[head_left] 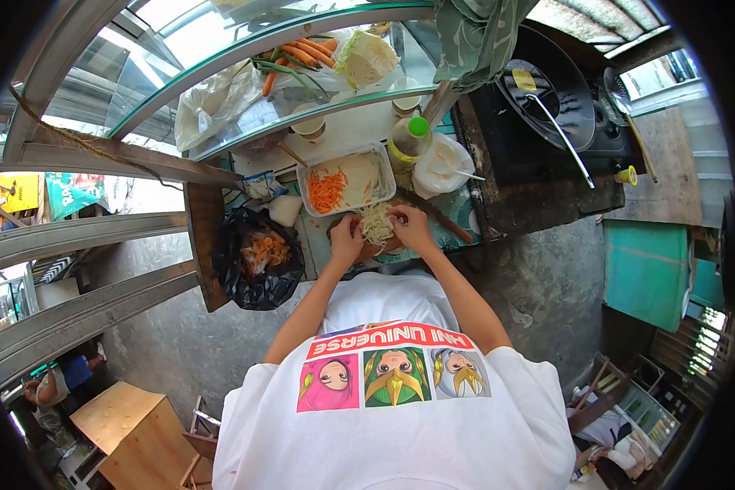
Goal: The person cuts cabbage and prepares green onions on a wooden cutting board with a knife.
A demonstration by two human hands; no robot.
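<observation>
A pile of pale shredded cabbage (376, 224) lies on a round wooden board (370, 255) in front of me. My left hand (347, 238) has its fingers curled in on the pile's left side. From the opposite side, my right hand (412, 227) closes its fingertips on the shreds. Just beyond them is a white rectangular tub (305, 193), with shredded carrot (326, 191) in its left half. A brown wooden handle (452, 228) extends beside my right hand; what it belongs to is partly hidden.
A black plastic bag (230, 273) of orange scraps stands left. Behind the tub are a green-capped bottle (409, 143) and a white container (443, 166) with a spoon. A wok (547, 98) sits right. Carrots (306, 53) and cut cabbage (366, 60) lie on the glass shelf.
</observation>
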